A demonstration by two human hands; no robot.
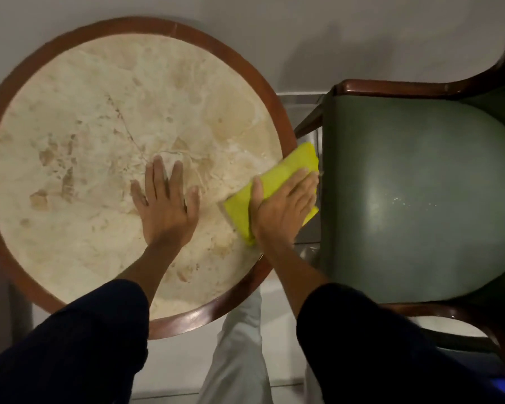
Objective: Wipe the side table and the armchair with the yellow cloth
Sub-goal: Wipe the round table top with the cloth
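The round side table (79,118) has a cream marble top inside a brown wooden rim and fills the left half of the view. My left hand (165,204) lies flat on the marble near its middle, fingers spread, holding nothing. My right hand (285,207) presses flat on the folded yellow cloth (292,170) at the table's right edge, where the cloth overhangs the rim. The armchair (420,193), with a green padded seat and dark wooden arms, stands just to the right of the table.
A pale wall (303,30) runs behind the table and chair. Light floor tiles (181,363) show below the table's front rim, with my light trouser leg (239,360) between table and chair. A narrow gap separates the table rim from the chair's side.
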